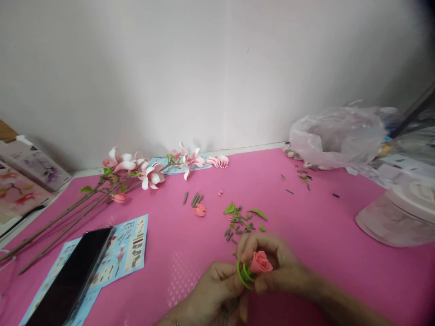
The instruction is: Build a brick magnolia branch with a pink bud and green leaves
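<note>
Close to the table's front edge, my two hands meet around a small coral-pink artificial rose [261,261] with curled bright-green sepals [245,274] at its base. My right hand [277,262] has its fingers closed about the bloom. From the left, my left hand [222,290] pinches the green part between thumb and fingers. Some brownish piece shows dimly below my left fingers; its shape is unclear. Just beyond my hands lies a loose pile of small brown and green parts [239,222] with leaf pieces [258,213].
Assembled magnolia branches [149,174] lie at the back left. A black phone [73,276] rests on a blue instruction sheet [137,244]. Pink petals [200,209] and brown stem pieces [195,199] lie mid-table. A plastic bag [336,136] and a lidded tub [397,217] stand right.
</note>
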### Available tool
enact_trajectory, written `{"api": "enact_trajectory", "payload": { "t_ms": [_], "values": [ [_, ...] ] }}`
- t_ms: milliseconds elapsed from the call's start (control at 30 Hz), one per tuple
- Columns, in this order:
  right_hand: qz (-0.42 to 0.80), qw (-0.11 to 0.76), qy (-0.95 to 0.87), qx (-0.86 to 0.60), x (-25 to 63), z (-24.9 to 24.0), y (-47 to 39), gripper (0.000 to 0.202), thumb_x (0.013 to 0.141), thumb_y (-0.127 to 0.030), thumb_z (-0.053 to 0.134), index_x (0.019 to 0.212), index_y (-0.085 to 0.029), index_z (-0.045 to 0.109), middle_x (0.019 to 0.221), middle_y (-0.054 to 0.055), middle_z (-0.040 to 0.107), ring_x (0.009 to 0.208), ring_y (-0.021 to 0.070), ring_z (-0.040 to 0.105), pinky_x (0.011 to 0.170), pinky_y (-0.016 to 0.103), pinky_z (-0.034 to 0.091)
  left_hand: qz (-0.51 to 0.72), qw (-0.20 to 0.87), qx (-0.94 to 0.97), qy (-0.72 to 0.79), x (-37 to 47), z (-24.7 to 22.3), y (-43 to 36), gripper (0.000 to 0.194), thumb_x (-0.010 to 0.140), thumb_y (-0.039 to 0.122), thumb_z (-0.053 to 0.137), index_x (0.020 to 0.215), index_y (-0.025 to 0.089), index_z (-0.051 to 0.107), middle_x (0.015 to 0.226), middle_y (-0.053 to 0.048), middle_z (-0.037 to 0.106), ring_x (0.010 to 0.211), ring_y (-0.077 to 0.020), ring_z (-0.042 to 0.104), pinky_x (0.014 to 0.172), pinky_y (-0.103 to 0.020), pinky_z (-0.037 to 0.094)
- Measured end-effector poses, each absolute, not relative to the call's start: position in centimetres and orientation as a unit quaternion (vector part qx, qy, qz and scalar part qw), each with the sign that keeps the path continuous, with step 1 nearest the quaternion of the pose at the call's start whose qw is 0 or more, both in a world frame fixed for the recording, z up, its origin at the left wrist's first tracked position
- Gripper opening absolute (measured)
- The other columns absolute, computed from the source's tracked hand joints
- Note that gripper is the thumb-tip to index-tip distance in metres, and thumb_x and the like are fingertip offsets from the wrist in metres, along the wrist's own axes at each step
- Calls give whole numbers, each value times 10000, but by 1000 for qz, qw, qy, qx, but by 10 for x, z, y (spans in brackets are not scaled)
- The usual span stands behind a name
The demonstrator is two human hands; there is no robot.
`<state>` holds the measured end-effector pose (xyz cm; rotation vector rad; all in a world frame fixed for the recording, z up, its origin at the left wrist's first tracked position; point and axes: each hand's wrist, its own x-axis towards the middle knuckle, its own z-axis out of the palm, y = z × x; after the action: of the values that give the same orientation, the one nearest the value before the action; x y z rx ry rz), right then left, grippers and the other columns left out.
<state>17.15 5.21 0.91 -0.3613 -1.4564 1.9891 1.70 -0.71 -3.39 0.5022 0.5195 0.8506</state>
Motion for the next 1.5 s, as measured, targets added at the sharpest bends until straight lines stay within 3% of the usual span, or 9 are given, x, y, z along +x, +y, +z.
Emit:
{"api": "enact_trajectory", "payload": {
  "t_ms": [133, 233, 600, 733, 900, 1100, 1267, 1367, 1500],
  "values": [
    [768, 311, -547, -121, 171, 11, 51, 335, 718, -220, 750, 1036, -202, 647, 852, 4, 547, 724, 87, 504, 628, 197, 386, 412, 843, 246, 244, 17, -37, -7, 438, 645, 519, 727, 514, 113, 629, 310, 27, 497, 202, -47, 357, 228, -144, 275],
    [744, 319, -579, -96, 171, 11, 53, 228, 765, -228, 698, 986, -170, 685, 869, 29, 543, 752, 105, 507, 658, 224, 399, 407, 843, 255, 242, 17, -38, -7, 437, 662, 513, 717, 532, 103, 637, 309, 31, 489, 208, -46, 356, 235, -143, 273],
    [756, 321, -555, -134, 170, 5, 54, 322, 629, -239, 818, 882, -176, 629, 826, 15, 571, 754, 122, 529, 655, 233, 410, 425, 837, 251, 237, 18, -36, -7, 398, 714, 480, 688, 588, 105, 640, 308, 36, 488, 195, -55, 323, 223, -161, 239],
    [758, 304, -558, -149, 173, 11, 52, 360, 719, -300, 750, 1044, -204, 627, 875, 17, 545, 755, 113, 517, 651, 225, 405, 428, 833, 258, 238, 19, -32, -7, 489, 736, 486, 664, 425, 128, 547, 291, 37, 449, 207, -41, 335, 241, -150, 238],
    [719, 317, -605, -130, 173, 11, 53, 220, 753, -282, 718, 935, -167, 671, 875, 39, 573, 800, 140, 532, 713, 266, 416, 434, 833, 251, 235, 19, -30, -8, 512, 699, 478, 703, 378, 129, 510, 288, 34, 447, 206, -34, 335, 233, -149, 218],
    [741, 319, -572, -147, 171, 9, 53, 270, 683, -256, 779, 883, -166, 620, 840, 22, 591, 729, 119, 549, 671, 256, 439, 430, 834, 241, 248, 19, -33, -7, 399, 702, 468, 701, 562, 102, 625, 312, 32, 493, 198, -47, 329, 225, -154, 225],
    [692, 346, -613, -163, 172, 18, 55, 409, 751, -370, 712, 1114, -214, 606, 1106, 94, 609, 1010, 204, 555, 882, 359, 429, 456, 832, 235, 210, 18, -35, -6, 344, 796, 404, 619, 611, 115, 605, 354, 35, 496, 222, -54, 348, 246, -150, 293],
    [670, 379, -612, -181, 173, 19, 56, 268, 781, -350, 687, 1026, -243, 666, 1136, 85, 609, 1108, 233, 524, 917, 391, 425, 454, 837, 239, 190, 19, -33, -7, 237, 837, 349, 576, 785, 123, 624, 445, 24, 561, 240, -53, 384, 263, -141, 332],
    [690, 367, -597, -182, 173, 15, 56, 198, 761, -341, 710, 930, -239, 698, 1067, 71, 622, 1014, 208, 557, 831, 351, 473, 462, 834, 259, 158, 22, -23, -8, 337, 876, 424, 479, 996, 133, 598, 524, 1, 602, 272, -63, 440, 286, -140, 366]
  ]
}}
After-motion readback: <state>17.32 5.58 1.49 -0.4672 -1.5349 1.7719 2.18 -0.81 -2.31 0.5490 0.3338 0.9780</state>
